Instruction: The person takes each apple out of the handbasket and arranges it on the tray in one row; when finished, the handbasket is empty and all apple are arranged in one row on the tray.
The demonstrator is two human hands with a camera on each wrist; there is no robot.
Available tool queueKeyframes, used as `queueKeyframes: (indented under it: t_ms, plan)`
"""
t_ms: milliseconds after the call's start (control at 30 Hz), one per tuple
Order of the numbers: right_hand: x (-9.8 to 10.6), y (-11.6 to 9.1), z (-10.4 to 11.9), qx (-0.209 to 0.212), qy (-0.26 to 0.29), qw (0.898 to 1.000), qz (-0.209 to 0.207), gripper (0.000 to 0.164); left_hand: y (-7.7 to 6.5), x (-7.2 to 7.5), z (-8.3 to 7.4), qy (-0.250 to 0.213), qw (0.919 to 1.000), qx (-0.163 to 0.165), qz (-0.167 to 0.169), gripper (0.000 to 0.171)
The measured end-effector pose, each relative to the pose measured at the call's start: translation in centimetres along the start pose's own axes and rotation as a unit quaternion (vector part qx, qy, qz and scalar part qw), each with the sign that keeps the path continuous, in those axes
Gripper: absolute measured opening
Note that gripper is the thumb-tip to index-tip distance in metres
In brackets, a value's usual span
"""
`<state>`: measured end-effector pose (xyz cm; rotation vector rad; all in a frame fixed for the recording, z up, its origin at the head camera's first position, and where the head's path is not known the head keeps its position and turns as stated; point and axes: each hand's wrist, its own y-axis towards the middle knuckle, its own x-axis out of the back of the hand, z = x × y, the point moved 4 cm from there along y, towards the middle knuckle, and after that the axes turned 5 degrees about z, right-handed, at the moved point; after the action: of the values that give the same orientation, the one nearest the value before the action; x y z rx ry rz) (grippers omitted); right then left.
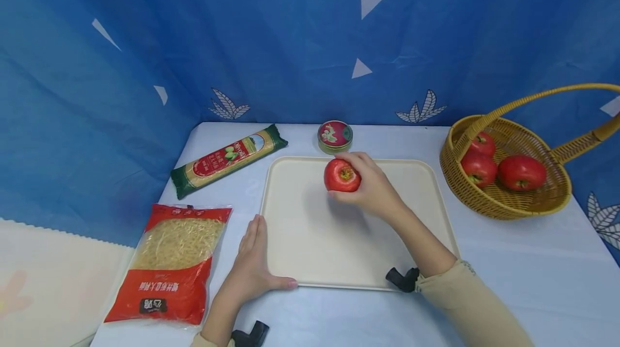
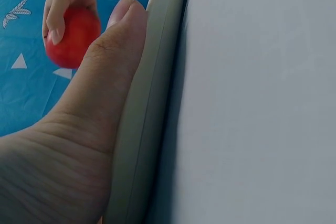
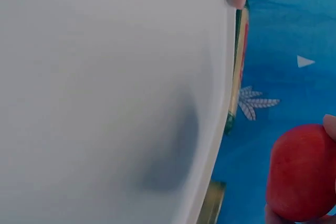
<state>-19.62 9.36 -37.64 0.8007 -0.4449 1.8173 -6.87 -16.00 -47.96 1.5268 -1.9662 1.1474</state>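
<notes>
Above the cream tray (image 1: pixel 310 250), my right hand (image 1: pixel 370 185) holds a red apple (image 1: pixel 342 175), thumb on one side and fingers round the other. The right wrist view shows the apple (image 3: pixel 301 174) raised, with a dark shadow on the tray surface. At the tray's near left corner lies my left hand (image 1: pixel 254 266), fingers straight along the left side and thumb stretched along the near edge. In the left wrist view the thumb (image 2: pixel 113 61) rests against the tray rim (image 2: pixel 139 129).
A wicker basket (image 1: pixel 460 185) with several red apples (image 1: pixel 522 172) stands at the right. Behind the tray is a round tin (image 1: pixel 335 136). A spaghetti pack (image 1: pixel 230 160) lies at the back left, and a red bag of pasta (image 1: pixel 169 266) lies left of my left hand.
</notes>
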Motion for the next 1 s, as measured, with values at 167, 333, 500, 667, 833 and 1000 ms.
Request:
queueKeyframes:
  t_ms: [167, 333, 500, 667, 833, 1000]
  plan:
    - [-2.1, 1.3, 0.4, 0.004, 0.013, 1.000, 0.019, 0.082, 0.0, 0.0, -0.1, 0.007, 1.0000, -0.004, -0.003, 0.152]
    - [-4.0, 2.6, 0.7, 0.011, 0.017, 0.999, 0.040, 0.079, 0.0, 0.2, -0.1, 0.009, 0.9999, -0.008, -0.010, 0.154]
    - [-5.9, 3.6, 1.2, 0.011, 0.018, 0.998, 0.059, 0.077, -0.1, 0.3, -0.2, 0.006, 0.9999, -0.011, -0.005, 0.153]
    - [-7.6, 4.2, 1.9, 0.006, 0.022, 0.997, 0.076, 0.077, 0.0, 0.2, -0.1, 0.006, 0.9998, -0.015, -0.008, 0.153]
    - [-9.0, 4.7, 2.5, 0.006, 0.020, 0.996, 0.091, 0.077, 0.0, 0.1, 0.0, 0.008, 0.9998, -0.013, -0.009, 0.152]
    - [-9.8, 5.0, 2.9, 0.009, 0.028, 0.995, 0.099, 0.078, -0.1, 0.2, 0.0, 0.009, 0.9998, -0.012, -0.009, 0.152]
